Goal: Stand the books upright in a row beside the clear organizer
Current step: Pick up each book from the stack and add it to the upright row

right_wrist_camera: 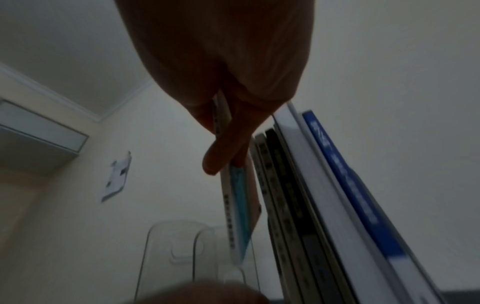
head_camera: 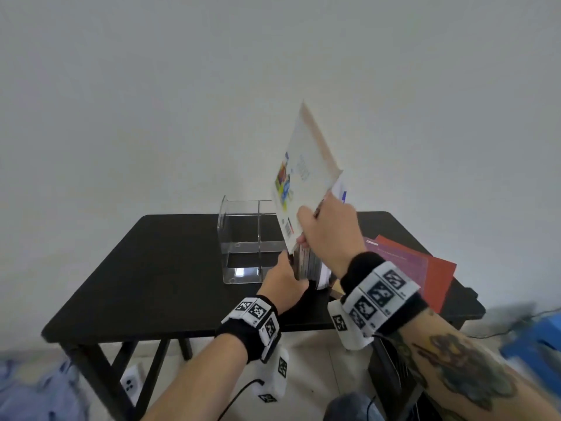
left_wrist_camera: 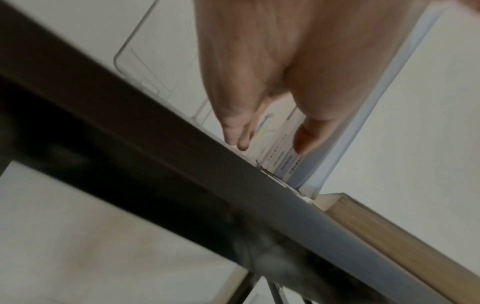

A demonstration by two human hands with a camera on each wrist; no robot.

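1. Nearest the camera, the left hand is seen at the front of the black table, fingers and thumb closed on the near edges of the row of upright books, which is thereby steadied; in the left wrist view the thumb is pressed against a pale cover.

2. Just beyond, the right hand is clamped on the lower corner of the white book, thumb on one face and fingers on the other, as the right wrist view confirms.

3. The white book is held above the row, tilted, its long axis running up and away to the right, its lower corner pointed at the gap between the row and the clear organizer. The coming move is judged to turn on this: the book lies up and forward of the gripping fingers and must be swung vertical and lowered into the left end of the row, just beside the organizer's right wall.

4. To the right, flat on the table, the red books are left unsorted.

5. A barcode and coloured artwork are carried on the white book's cover; its printed lines are too blurred to read, as is the lettering on a blue spine.
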